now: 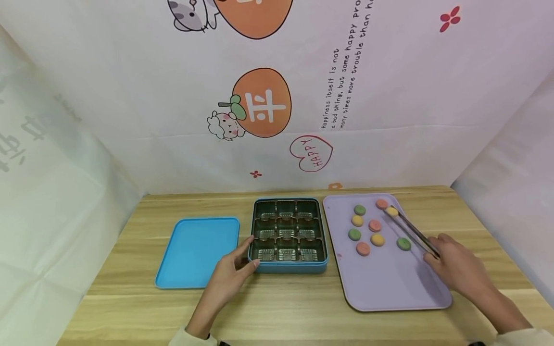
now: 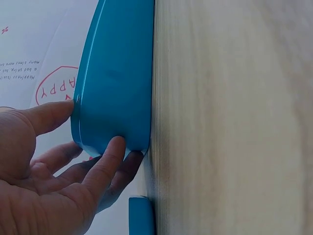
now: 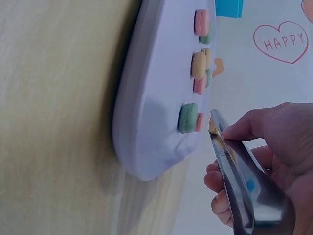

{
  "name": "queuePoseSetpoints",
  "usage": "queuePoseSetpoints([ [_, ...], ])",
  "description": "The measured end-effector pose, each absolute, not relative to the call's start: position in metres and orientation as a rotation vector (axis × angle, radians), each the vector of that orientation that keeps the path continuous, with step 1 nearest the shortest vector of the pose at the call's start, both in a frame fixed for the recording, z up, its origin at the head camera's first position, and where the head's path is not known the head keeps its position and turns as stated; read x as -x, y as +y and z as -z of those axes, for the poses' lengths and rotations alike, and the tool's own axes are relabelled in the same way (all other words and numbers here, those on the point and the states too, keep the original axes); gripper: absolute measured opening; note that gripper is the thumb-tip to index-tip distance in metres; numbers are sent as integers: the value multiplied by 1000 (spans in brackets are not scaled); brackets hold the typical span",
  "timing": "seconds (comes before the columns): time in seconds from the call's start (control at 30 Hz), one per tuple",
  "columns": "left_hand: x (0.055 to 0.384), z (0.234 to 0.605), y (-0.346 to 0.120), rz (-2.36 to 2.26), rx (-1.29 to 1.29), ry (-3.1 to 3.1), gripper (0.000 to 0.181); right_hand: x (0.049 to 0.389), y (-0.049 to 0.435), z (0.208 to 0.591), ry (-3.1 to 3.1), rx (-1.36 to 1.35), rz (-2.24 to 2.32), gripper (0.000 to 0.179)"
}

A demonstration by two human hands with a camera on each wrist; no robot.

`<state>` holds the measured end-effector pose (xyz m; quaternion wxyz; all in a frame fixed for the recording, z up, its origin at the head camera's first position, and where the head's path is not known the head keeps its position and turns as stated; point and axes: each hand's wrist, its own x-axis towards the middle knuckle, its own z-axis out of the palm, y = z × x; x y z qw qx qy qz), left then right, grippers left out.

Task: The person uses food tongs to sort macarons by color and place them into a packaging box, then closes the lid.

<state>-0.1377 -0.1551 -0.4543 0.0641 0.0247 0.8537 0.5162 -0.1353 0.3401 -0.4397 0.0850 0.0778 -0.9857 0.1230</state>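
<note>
Toward the right edge of the table (image 1: 294, 307), a lilac tray (image 1: 389, 278) is set; beside it, a blue box (image 1: 290, 268) is held at its near-left corner by the left hand (image 1: 231, 271). Metal tongs (image 3: 266, 193) are gripped by the right hand (image 1: 459, 262), a yellow macaron (image 1: 391, 212) caught at the tips near the tray's far-right corner. It could be dropped if pinched off-centre; it is held beyond the right hand, leftward.

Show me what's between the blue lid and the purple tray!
In the head view, the blue box and the left hand touching it lie between them.
</note>
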Motion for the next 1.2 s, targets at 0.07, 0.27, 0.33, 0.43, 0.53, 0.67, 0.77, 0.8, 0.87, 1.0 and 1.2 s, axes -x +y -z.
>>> queuePoseSetpoints([
  [0.07,138,454,-155,-1560,-72,2574,66,134,337,437,-2927,-238,-370,36],
  [0.27,138,455,-155,-1565,-66,2576,66,129,323,428,-2862,-295,-353,34],
  [0.33,137,455,-154,-1567,-64,2575,65,127,317,425,-2835,-318,-331,33],
  [0.43,137,455,-154,-1565,-63,2570,66,124,307,420,-2790,-350,-313,27],
  [0.53,137,454,-153,-1554,-59,2567,66,121,298,415,-2757,-376,-307,22],
  [0.67,136,455,-154,-1559,-60,2571,66,118,284,409,-2747,-402,-316,20],
  [0.77,136,455,-154,-1571,-64,2566,66,116,273,404,-2742,-424,-324,21],
  [0.8,136,455,-154,-1573,-66,2565,65,116,270,403,-2737,-435,-328,21],
  [0.87,136,455,-154,-1578,-67,2560,66,116,263,401,-2720,-461,-333,21],
  [1.0,136,454,-153,-1580,-61,2557,66,115,248,398,-2701,-518,-340,21],
  [1.2,136,455,-153,-1580,-49,2559,65,110,221,395,-2768,-589,-370,26],
])
